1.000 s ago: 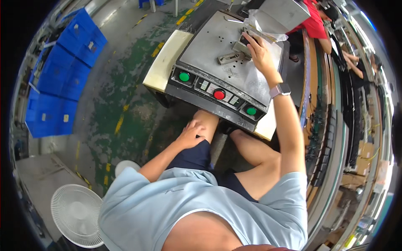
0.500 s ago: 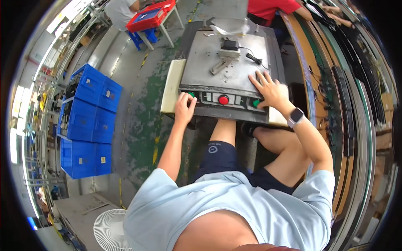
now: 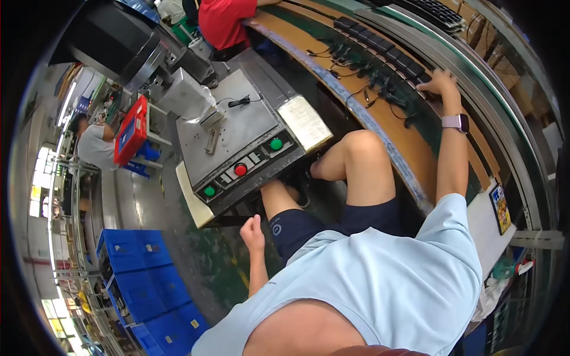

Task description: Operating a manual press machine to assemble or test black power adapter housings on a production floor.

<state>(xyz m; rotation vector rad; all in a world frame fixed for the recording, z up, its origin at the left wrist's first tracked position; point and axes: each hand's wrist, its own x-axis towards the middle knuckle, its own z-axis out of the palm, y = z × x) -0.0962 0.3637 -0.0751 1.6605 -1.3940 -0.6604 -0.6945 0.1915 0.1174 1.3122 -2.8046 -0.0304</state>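
My right hand (image 3: 440,83), wearing a watch, is stretched out at the far right. Its fingers are apart, right by the end of a row of black power adapters (image 3: 380,48) with cables. Whether the fingertips touch the last adapter I cannot make out. Low in front of the machine, my left hand (image 3: 253,235) hangs with curled fingers and nothing visible in it. On the machine's front panel are a left green button (image 3: 209,191), a red button (image 3: 240,169) and a right green button (image 3: 276,144). A black cable (image 3: 238,102) lies on its metal top (image 3: 240,127), running toward a fixture under the clear guard (image 3: 189,95).
A wooden ledge (image 3: 415,155) runs along the conveyor line. Blue crates (image 3: 148,279) are stacked at lower left. A red tray table (image 3: 132,132) stands beyond the machine. One co-worker in red (image 3: 222,24) and another in grey (image 3: 95,145) are nearby.
The view has swung right. Both hands have left the green buttons: the right has moved over to the adapter row, the left has drawn back. A black machine head now shows above the guard.
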